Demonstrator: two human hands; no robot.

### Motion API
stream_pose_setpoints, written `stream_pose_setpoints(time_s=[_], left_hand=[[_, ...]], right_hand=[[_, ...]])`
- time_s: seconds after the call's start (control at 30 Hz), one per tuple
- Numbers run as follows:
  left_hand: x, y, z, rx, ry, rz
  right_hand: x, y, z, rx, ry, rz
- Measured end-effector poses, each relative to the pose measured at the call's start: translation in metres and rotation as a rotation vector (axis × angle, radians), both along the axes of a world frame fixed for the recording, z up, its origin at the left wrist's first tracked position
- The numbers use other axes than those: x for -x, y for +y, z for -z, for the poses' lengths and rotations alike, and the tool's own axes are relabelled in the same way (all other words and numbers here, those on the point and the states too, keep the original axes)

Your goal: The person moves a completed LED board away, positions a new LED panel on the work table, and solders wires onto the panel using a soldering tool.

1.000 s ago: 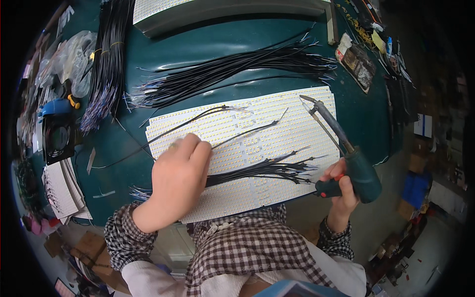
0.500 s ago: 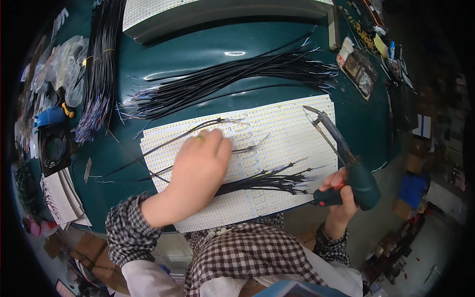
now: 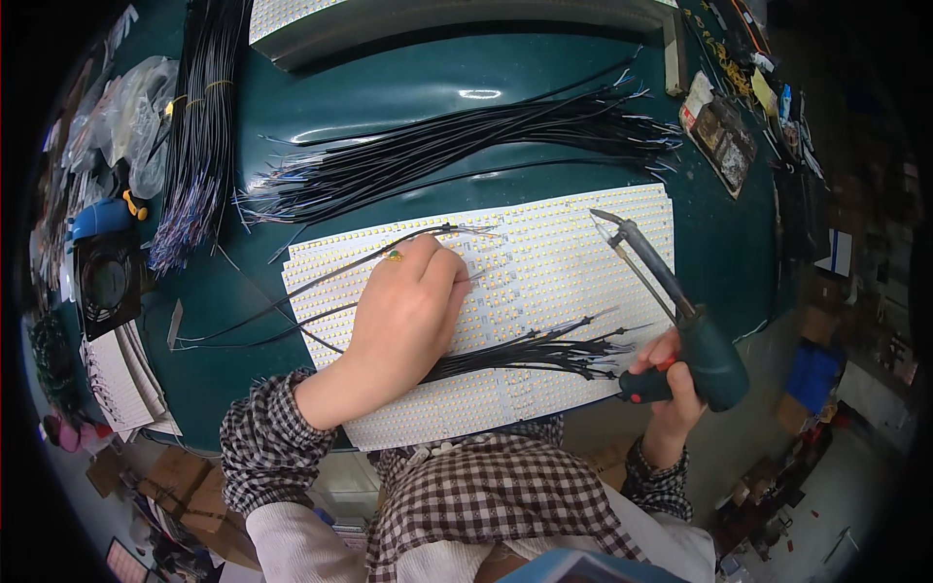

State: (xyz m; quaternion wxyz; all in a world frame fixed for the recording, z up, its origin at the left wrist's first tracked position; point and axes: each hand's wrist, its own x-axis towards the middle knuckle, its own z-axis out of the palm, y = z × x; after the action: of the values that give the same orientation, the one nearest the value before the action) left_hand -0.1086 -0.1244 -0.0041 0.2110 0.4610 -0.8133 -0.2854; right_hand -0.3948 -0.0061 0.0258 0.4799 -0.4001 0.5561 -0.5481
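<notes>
Left hand [image 3: 408,306] pinches thin black wire [image 3: 321,279] onto white LED-dotted panel [image 3: 544,262], right hand [image 3: 671,374] fist-clamped on green-handled soldering iron [image 3: 680,311] w/ tip off the board; few leads placed, big black wire bundle [image 3: 457,146] left unused, approx early stage.

Black-and-white checked shirt [image 3: 505,496], cuffs at both wrists; small green-gold ring [image 3: 394,257] on left hands' finger; pale garment beneath shirt.

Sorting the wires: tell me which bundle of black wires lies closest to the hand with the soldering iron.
The small bundle of black wires lying on the white LED panel, its stripped ends beside the right hand; other bundles lie farther up the green table.
</notes>
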Motion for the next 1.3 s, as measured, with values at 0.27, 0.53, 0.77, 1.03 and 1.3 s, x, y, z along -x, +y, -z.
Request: stream_pose_setpoints(time_s=[0.27,0.53,0.77,1.03,1.3], left_hand=[[-0.009,-0.01,-0.007,-0.192,0.223,-0.093],[0.0,-0.022,0.004,-0.252,0.27,-0.105],[0.015,-0.027,0.019,-0.12,0.293,-0.07],[0.015,-0.029,0.028,-0.095,0.312,-0.079],[0.014,-0.031,0.029,-0.05,0.33,-0.059]], right_hand=[[-0.006,-0.003,-0.003,-0.026,-0.039,-0.024],[-0.008,0.0,-0.003,-0.07,-0.023,-0.056],[-0.014,-0.001,-0.004,-0.101,0.022,-0.045],[-0.013,-0.001,-0.007,-0.161,0.088,-0.102],[-0.013,0.003,0.005,-0.09,0.406,-0.189]])
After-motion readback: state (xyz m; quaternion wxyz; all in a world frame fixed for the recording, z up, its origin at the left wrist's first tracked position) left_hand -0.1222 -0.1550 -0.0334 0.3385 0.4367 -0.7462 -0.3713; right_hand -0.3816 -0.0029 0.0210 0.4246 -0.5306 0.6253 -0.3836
